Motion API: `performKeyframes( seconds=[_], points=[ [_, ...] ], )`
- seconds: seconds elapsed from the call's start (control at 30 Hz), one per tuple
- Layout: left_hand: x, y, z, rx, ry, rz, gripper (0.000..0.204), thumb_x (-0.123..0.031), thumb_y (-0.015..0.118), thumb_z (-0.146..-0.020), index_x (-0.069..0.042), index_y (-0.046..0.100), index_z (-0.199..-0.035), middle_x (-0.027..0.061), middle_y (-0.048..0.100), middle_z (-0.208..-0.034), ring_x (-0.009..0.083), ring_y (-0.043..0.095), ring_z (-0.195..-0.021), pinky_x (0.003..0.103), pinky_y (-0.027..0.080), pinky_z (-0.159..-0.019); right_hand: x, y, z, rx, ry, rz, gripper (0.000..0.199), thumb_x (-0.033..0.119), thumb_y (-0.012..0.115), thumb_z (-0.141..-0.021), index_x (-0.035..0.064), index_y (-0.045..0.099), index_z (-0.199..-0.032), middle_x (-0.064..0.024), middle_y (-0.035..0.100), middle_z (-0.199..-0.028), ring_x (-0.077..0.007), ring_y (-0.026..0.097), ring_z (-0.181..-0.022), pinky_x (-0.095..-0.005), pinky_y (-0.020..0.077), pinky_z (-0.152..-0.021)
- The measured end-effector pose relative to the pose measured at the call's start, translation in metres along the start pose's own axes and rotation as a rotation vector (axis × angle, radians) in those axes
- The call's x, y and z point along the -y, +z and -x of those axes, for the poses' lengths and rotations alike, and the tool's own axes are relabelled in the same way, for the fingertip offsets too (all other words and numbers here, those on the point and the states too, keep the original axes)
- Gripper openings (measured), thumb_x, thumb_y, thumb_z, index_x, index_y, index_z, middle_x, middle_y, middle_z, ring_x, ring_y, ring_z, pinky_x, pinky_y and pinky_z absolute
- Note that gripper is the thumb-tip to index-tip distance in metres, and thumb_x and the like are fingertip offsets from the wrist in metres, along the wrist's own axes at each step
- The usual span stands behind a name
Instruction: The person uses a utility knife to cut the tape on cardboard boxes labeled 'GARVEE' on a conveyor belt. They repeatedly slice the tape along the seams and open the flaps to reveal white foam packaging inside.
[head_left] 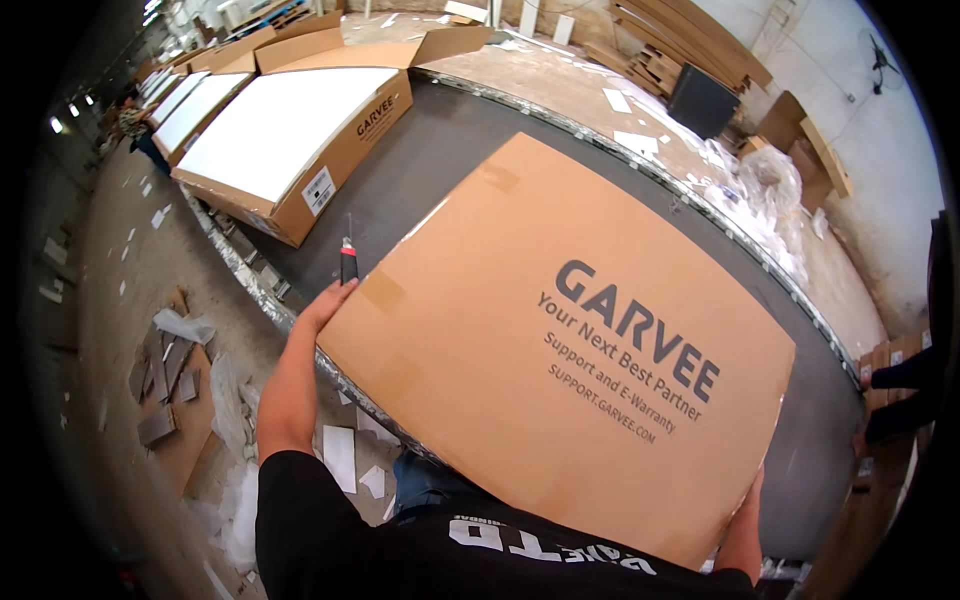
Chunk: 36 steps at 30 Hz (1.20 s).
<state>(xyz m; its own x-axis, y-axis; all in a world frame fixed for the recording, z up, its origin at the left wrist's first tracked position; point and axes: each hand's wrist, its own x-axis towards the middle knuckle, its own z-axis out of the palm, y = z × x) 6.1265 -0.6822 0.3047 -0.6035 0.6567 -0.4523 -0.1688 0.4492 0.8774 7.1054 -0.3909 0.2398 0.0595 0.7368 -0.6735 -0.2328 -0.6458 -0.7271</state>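
A large closed cardboard box (450,300) with dark print on its top lies at a slant in front of me on a dark conveyor belt (460,130). My left hand (328,303) is closed at the box's left corner. From that hand a utility knife (348,262) with a black and red handle sticks up, blade pointing away. My right hand (745,515) grips the box's near right edge, most of its fingers hidden by the cardboard. Beyond the knife stands an open carton (345,165) with a white panel inside and its flaps up.
More open cartons (205,105) line the belt at far left, with a person (150,140) beside them. At the right edge, another person's dark sleeves (905,395) reach toward the belt. Cardboard scraps (175,380) and plastic wrap (235,400) litter the left floor; a black panel (703,101) stands beyond the belt.
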Motion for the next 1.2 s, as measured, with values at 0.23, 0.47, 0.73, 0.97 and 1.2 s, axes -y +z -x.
performKeyframes(
  seconds=[0.23, 0.47, 0.73, 0.97, 1.2],
  points=[
    [-0.022, -0.024, 0.015, -0.087, 0.186, -0.286, 0.045, -0.042, 0.059, -0.103, -0.001, 0.060, -0.121, 0.0091, 0.069, -0.102, 0.0153, 0.063, -0.089, 0.031, 0.052, -0.078, -0.013, 0.002, -0.020, 0.003, -0.047, -0.059, 0.074, 0.065, 0.039, -0.103, 0.0018, 0.062, -0.134, -0.0119, 0.067, -0.130, -0.0227, 0.065, -0.118, -0.0382, 0.0508, -0.096],
    [-0.009, 0.006, 0.051, -0.085, 0.190, -0.140, 0.045, -0.043, 0.056, -0.104, -0.002, 0.059, -0.124, 0.0075, 0.068, -0.103, 0.0129, 0.062, -0.087, 0.029, 0.051, -0.076, 0.003, -0.043, -0.091, -0.178, -0.298, 0.331, 0.075, 0.067, 0.040, -0.101, 0.0009, 0.064, -0.129, -0.0146, 0.068, -0.127, -0.0253, 0.065, -0.116, -0.0394, 0.0509, -0.094],
    [-0.003, 0.026, 0.106, -0.203, 0.248, 0.033, 0.032, -0.041, 0.056, -0.105, -0.009, 0.060, -0.105, -0.0005, 0.061, -0.085, 0.0096, 0.057, -0.074, 0.027, 0.047, -0.066, 0.020, 0.093, -0.005, -0.581, -0.575, 1.124, 0.066, 0.062, 0.044, -0.101, 0.0019, 0.067, -0.116, -0.0241, 0.070, -0.115, -0.0443, 0.064, -0.108, -0.0481, 0.0488, -0.091],
    [0.064, 0.029, 0.183, -0.630, 0.371, -0.478, 0.041, -0.043, 0.055, -0.103, -0.003, 0.061, -0.099, 0.0110, 0.068, -0.080, 0.0240, 0.067, -0.076, 0.038, 0.051, -0.072, 0.078, 0.140, -0.009, -0.791, -0.628, 1.243, 0.062, 0.056, 0.042, -0.100, 0.0104, 0.055, -0.139, -0.0196, 0.067, -0.126, -0.0408, 0.062, -0.119, -0.0522, 0.0492, -0.098],
    [0.001, 0.083, 0.351, -0.514, 0.476, -0.484, 0.032, -0.035, 0.057, -0.104, -0.004, 0.059, -0.112, 0.0100, 0.069, -0.084, 0.0208, 0.066, -0.070, 0.034, 0.050, -0.064, 0.073, 0.114, -0.042, -0.766, -0.898, 1.480, 0.048, 0.041, 0.040, -0.103, 0.0096, 0.060, -0.134, -0.0194, 0.066, -0.129, -0.0410, 0.062, -0.118, -0.0529, 0.0501, -0.098]
  ],
)
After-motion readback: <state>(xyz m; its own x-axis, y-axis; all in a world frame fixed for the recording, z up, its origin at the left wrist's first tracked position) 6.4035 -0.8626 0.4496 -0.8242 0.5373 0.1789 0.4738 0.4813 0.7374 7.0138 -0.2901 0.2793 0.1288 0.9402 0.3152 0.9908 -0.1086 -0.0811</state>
